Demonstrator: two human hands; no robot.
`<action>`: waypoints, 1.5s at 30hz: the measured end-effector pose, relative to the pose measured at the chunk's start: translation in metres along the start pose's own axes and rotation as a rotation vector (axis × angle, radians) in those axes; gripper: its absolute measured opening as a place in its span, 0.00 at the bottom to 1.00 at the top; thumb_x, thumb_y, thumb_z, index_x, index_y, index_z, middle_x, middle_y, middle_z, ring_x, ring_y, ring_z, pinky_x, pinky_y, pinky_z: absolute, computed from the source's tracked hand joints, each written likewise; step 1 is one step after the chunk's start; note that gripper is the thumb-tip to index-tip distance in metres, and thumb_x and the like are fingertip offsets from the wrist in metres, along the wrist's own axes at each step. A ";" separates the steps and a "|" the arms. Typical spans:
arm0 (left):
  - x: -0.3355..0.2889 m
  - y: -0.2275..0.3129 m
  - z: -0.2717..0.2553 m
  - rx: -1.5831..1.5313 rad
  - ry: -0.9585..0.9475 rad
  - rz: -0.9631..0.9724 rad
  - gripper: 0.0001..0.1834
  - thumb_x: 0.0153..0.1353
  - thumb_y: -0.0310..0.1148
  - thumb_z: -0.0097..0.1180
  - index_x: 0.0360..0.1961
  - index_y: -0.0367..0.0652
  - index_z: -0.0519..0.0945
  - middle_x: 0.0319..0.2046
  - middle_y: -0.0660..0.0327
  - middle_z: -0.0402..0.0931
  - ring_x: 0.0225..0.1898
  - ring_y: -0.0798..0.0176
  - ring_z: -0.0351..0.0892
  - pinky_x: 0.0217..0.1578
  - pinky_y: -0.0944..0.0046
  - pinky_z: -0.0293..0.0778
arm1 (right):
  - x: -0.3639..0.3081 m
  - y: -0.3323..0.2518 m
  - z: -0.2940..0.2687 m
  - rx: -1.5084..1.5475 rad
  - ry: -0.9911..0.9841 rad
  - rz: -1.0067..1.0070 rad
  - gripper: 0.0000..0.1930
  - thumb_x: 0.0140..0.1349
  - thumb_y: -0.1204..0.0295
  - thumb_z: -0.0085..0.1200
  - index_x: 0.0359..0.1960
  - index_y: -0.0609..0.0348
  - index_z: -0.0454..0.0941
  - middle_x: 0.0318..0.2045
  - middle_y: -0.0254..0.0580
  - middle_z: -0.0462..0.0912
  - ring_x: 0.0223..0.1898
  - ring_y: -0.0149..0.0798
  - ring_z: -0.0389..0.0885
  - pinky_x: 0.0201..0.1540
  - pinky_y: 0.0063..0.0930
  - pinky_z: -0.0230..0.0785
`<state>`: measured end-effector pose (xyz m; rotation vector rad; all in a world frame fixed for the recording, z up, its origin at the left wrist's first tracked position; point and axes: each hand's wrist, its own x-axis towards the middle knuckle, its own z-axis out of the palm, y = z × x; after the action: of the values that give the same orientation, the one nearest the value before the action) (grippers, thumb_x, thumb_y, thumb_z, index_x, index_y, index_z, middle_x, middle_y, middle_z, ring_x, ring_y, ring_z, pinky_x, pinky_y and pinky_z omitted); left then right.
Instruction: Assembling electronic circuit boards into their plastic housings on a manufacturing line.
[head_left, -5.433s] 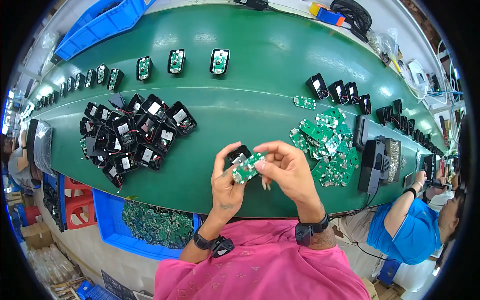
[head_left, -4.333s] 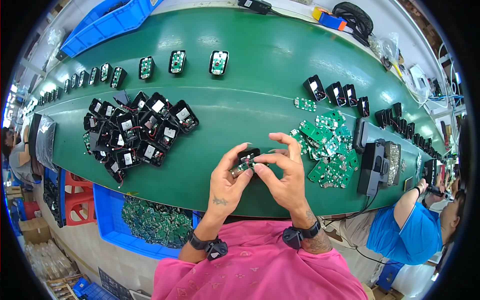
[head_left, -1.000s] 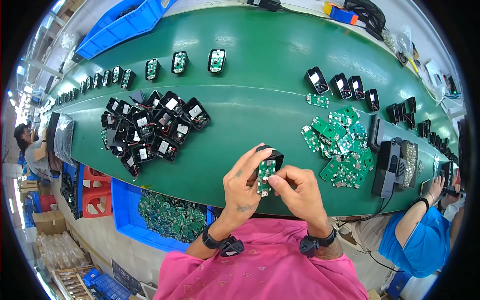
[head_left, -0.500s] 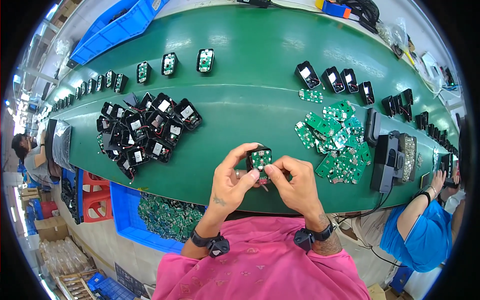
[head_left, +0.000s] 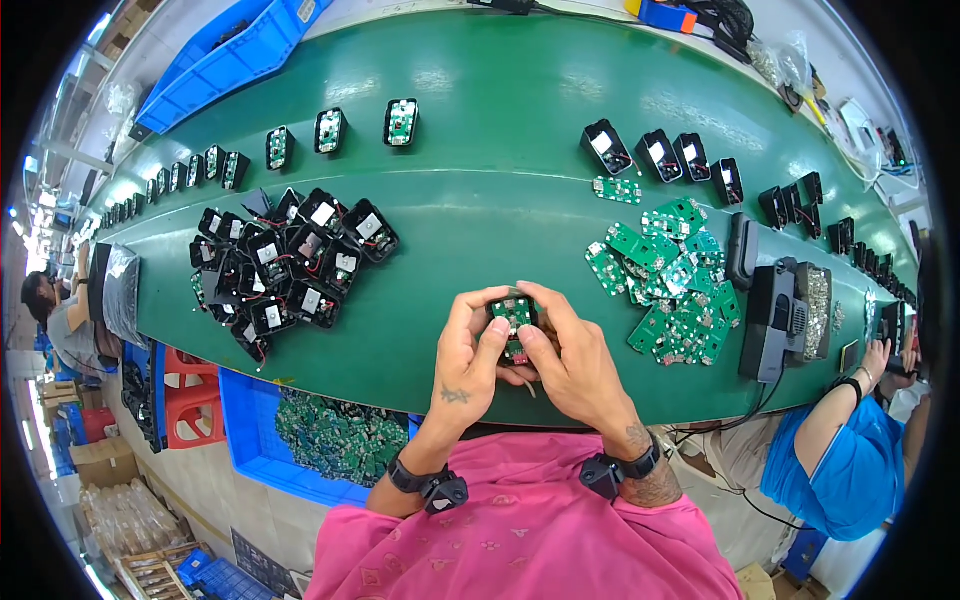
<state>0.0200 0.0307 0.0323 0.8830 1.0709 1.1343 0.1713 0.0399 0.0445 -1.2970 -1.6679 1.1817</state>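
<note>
Close in front of me, a green circuit board (head_left: pixel 513 312) sits in a small black plastic housing, most of which my fingers hide. My left hand (head_left: pixel 468 348) wraps the housing's left side, its thumb on the board. My right hand (head_left: pixel 566 355) grips the right side, with its thumb also pressed on the board's face. A small red part (head_left: pixel 518 357) shows at the board's near end. To the left lies a heap of black housings (head_left: pixel 268 252) with white parts and thin red wires inside. Loose green circuit boards (head_left: pixel 668 262) are piled to the right.
Housings with boards fitted (head_left: pixel 330 130) stand in a row at the far left; open housings (head_left: pixel 606 148) line the far right. A black device (head_left: pixel 770 325) with cables stands right of the boards. A blue bin of boards (head_left: pixel 232 425) sits below the table edge. Co-workers sit at both sides.
My right hand has shifted from pinching at the board's lower right to wrapping the housing, thumb on the board. Both thumbs now press the board's face.
</note>
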 end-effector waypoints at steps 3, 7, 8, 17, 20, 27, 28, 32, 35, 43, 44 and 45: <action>-0.001 0.001 0.001 0.057 0.023 0.018 0.16 0.73 0.29 0.44 0.59 0.36 0.68 0.46 0.53 0.77 0.30 0.70 0.81 0.19 0.73 0.77 | 0.001 -0.006 0.002 0.022 0.030 0.018 0.21 0.70 0.75 0.48 0.64 0.59 0.67 0.28 0.44 0.80 0.27 0.35 0.80 0.32 0.31 0.73; 0.001 -0.006 0.003 0.172 0.072 0.155 0.14 0.74 0.30 0.45 0.57 0.37 0.69 0.41 0.54 0.78 0.20 0.71 0.77 0.15 0.73 0.72 | 0.003 -0.001 0.008 0.059 0.035 0.056 0.19 0.71 0.72 0.48 0.62 0.57 0.68 0.29 0.49 0.81 0.28 0.44 0.82 0.32 0.36 0.73; 0.000 -0.006 0.004 0.171 0.072 0.156 0.14 0.74 0.30 0.45 0.57 0.37 0.69 0.41 0.54 0.78 0.20 0.71 0.77 0.15 0.73 0.72 | 0.004 0.002 0.010 0.107 0.053 0.063 0.18 0.72 0.70 0.48 0.61 0.56 0.69 0.30 0.53 0.81 0.30 0.52 0.84 0.32 0.40 0.73; 0.008 -0.001 -0.003 0.138 0.137 0.247 0.13 0.72 0.27 0.47 0.56 0.37 0.70 0.39 0.57 0.78 0.24 0.73 0.76 0.16 0.74 0.72 | 0.020 -0.009 0.019 -0.003 0.095 -0.017 0.16 0.71 0.75 0.48 0.58 0.59 0.71 0.29 0.46 0.82 0.28 0.38 0.82 0.32 0.31 0.73; 0.017 0.006 -0.008 0.080 0.215 0.285 0.13 0.73 0.27 0.47 0.56 0.37 0.70 0.39 0.58 0.77 0.25 0.73 0.76 0.16 0.74 0.73 | 0.038 -0.016 0.023 0.028 0.060 -0.068 0.15 0.71 0.75 0.48 0.57 0.59 0.72 0.30 0.48 0.82 0.30 0.40 0.84 0.33 0.31 0.74; 0.011 0.012 -0.016 0.450 0.279 0.827 0.12 0.72 0.27 0.48 0.55 0.39 0.69 0.54 0.39 0.75 0.39 0.57 0.84 0.35 0.63 0.81 | 0.042 -0.023 0.029 0.084 0.092 -0.517 0.24 0.63 0.83 0.53 0.61 0.58 0.68 0.42 0.52 0.82 0.37 0.53 0.83 0.36 0.40 0.75; 0.010 0.015 -0.016 0.475 0.250 0.958 0.11 0.74 0.29 0.46 0.55 0.40 0.68 0.55 0.38 0.73 0.41 0.56 0.82 0.38 0.63 0.79 | 0.041 -0.025 0.031 0.083 0.081 -0.524 0.24 0.63 0.83 0.53 0.61 0.58 0.68 0.42 0.52 0.82 0.37 0.53 0.83 0.36 0.40 0.75; 0.003 0.024 -0.020 0.466 0.202 1.011 0.12 0.75 0.35 0.44 0.56 0.45 0.65 0.51 0.34 0.75 0.42 0.44 0.84 0.42 0.53 0.80 | 0.041 -0.032 0.034 0.024 0.122 -0.719 0.26 0.57 0.85 0.55 0.59 0.56 0.69 0.29 0.44 0.74 0.23 0.43 0.71 0.26 0.35 0.66; 0.001 0.031 -0.018 0.445 0.248 1.123 0.07 0.70 0.26 0.49 0.47 0.42 0.75 0.48 0.33 0.77 0.34 0.48 0.86 0.29 0.61 0.82 | 0.036 -0.033 0.035 0.070 0.111 -0.817 0.27 0.55 0.81 0.59 0.58 0.54 0.70 0.28 0.42 0.74 0.23 0.42 0.71 0.24 0.36 0.63; 0.008 0.029 -0.020 0.472 0.312 1.130 0.09 0.68 0.23 0.52 0.49 0.40 0.75 0.46 0.35 0.80 0.34 0.49 0.87 0.30 0.62 0.83 | 0.037 -0.030 0.044 0.170 0.132 -0.705 0.23 0.59 0.84 0.54 0.57 0.56 0.71 0.28 0.42 0.74 0.24 0.39 0.70 0.25 0.32 0.62; 0.011 0.024 -0.020 0.472 0.317 1.135 0.09 0.68 0.23 0.52 0.49 0.40 0.75 0.46 0.35 0.80 0.34 0.49 0.87 0.30 0.62 0.83 | 0.037 -0.027 0.045 0.180 0.117 -0.591 0.22 0.60 0.84 0.53 0.57 0.56 0.71 0.28 0.42 0.74 0.24 0.39 0.70 0.25 0.32 0.63; 0.014 0.018 -0.019 0.411 0.381 1.063 0.09 0.69 0.24 0.52 0.49 0.40 0.75 0.46 0.38 0.80 0.35 0.49 0.87 0.33 0.61 0.83 | 0.040 -0.027 0.048 0.157 0.143 -0.560 0.19 0.64 0.82 0.52 0.57 0.57 0.72 0.31 0.42 0.76 0.26 0.34 0.73 0.27 0.28 0.66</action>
<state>-0.0023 0.0485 0.0412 1.7131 1.1752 2.0537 0.1083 0.0652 0.0540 -0.7256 -1.6455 0.8383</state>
